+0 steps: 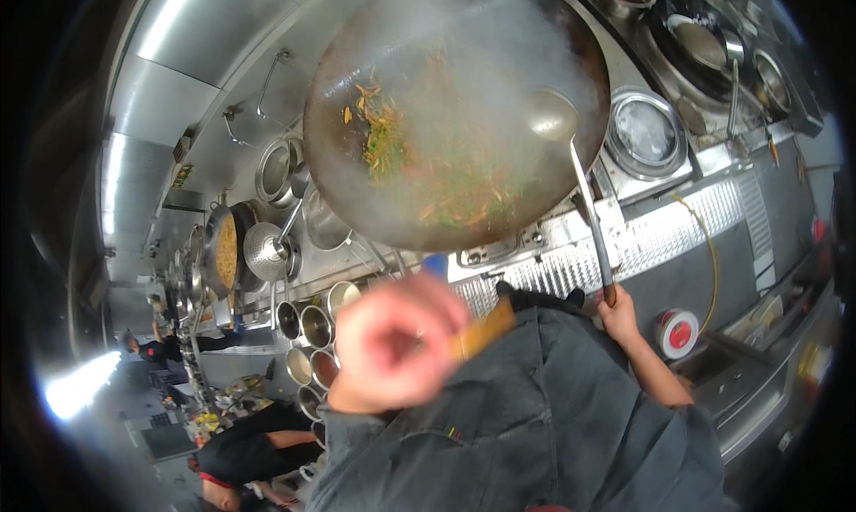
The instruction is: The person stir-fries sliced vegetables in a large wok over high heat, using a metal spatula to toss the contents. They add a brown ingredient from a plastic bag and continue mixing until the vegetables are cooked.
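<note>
A large dark wok (341,197) is tilted up close before me, with shredded vegetables (388,141) in it, partly hidden by steam and blurred. My left hand (401,341), also blurred, is closed in a fist below the wok's near rim. Something blue shows between this fist and the wok, and a wooden handle end (485,328) sticks out at its right; it looks like the wok's handle. My right hand (618,311) grips the wooden end of a long metal ladle (588,211). The ladle's bowl (554,115) lies over the wok's right side, facing up.
Right of the wok stand a round pot of whitish liquid (645,132) and another wok (695,40). A perforated skimmer (266,251) and metal containers (315,326) stand at left. A red-and-white tub (679,335) lies right. A co-worker (254,445) bends at lower left; another person (154,351) is farther off.
</note>
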Motion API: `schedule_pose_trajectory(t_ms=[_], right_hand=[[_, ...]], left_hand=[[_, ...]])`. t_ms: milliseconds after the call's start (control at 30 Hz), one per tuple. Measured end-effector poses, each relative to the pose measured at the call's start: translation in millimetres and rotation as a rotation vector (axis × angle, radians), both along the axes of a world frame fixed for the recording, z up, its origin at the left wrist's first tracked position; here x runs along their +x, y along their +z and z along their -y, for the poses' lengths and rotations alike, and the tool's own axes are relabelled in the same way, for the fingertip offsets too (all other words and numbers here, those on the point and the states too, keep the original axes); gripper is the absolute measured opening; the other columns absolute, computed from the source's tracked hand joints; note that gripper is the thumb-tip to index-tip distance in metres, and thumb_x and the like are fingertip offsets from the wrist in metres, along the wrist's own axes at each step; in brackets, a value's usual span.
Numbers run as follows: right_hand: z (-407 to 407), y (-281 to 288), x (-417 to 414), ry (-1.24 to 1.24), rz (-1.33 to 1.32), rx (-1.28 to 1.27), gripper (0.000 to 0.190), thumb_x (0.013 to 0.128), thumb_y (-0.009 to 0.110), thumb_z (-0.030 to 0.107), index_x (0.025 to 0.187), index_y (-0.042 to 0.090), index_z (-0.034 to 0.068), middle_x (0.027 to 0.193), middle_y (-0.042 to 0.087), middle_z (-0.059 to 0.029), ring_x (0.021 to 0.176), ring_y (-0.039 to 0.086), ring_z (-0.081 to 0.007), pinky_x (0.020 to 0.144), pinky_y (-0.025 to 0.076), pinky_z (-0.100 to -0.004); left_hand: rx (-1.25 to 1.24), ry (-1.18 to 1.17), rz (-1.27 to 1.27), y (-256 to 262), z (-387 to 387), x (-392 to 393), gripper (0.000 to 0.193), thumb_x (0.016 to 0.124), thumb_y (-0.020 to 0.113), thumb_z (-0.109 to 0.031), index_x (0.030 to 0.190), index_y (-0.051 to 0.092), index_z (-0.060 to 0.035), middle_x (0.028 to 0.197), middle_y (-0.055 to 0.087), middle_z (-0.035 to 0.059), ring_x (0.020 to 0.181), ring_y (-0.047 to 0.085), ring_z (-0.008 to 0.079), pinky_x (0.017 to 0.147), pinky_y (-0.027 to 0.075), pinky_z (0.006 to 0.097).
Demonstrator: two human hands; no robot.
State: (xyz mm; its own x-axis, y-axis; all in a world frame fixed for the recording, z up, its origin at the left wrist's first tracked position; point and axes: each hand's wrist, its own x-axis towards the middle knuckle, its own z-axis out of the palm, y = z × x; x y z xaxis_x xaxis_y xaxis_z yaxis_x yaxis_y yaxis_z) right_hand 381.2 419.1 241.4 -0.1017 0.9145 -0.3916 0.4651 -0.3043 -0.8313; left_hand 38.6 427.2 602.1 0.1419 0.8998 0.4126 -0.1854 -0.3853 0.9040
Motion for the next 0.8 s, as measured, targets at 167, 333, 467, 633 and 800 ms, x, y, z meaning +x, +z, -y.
schedule_pose_trajectory(t_ms=[167,333,467,633,800], right_hand=[[-13,-15,-1,0.007,0.093,0.019,0.015,0.088,0.067,0.011,0.089,0.060,-0.001,0.067,0.055,-0.0126,0.060,0.051,-0.0242,0.061,0.046,-0.0379],[-8,-2,-3,-0.010,-0.072,-0.022,0.014,0.089,0.067,0.009,0.092,0.059,-0.002,0.065,0.051,-0.0058,0.060,0.045,-0.0162,0.058,0.042,-0.0346],[-13,30,11,0.127,0.133,0.245,0.026,0.090,0.073,0.016,0.102,0.059,-0.003,0.079,0.064,-0.0244,0.072,0.063,-0.0380,0.069,0.050,-0.0439],[-61,157,48,0.297,0.443,0.161,0.022,0.090,0.071,0.014,0.104,0.062,0.000,0.081,0.066,-0.0216,0.069,0.061,-0.0440,0.064,0.051,-0.0448],[-99,354,41,0.702,0.862,0.538,0.038,0.078,0.075,0.005,0.115,0.066,0.004,0.089,0.071,-0.0187,0.080,0.068,-0.0414,0.069,0.054,-0.0483]], left_hand=[[0.237,-0.404,0.195,33,12,18,0.007,0.088,0.073,-0.002,0.091,0.069,0.0029,0.091,0.072,0.0180,0.066,0.067,0.0249,0.053,0.053,0.0286],[0.394,-0.265,0.184,9,31,0,0.014,0.090,0.077,-0.009,0.097,0.074,0.0029,0.092,0.074,0.0177,0.066,0.069,0.0231,0.053,0.055,0.0297],[-0.146,0.019,0.059,-95,65,-32,0.018,0.091,0.076,-0.010,0.101,0.071,0.0041,0.097,0.071,0.0128,0.086,0.067,0.0189,0.073,0.054,0.0309],[-1.075,0.398,-0.005,-374,138,-55,0.018,0.099,0.064,-0.013,0.115,0.070,-0.0063,0.090,0.069,0.0010,0.074,0.059,0.0095,0.065,0.046,0.0234],[-1.142,0.303,-1.126,-541,300,-83,0.028,0.088,0.072,-0.026,0.105,0.074,-0.0035,0.097,0.076,0.0128,0.093,0.072,0.0255,0.082,0.057,0.0400]])
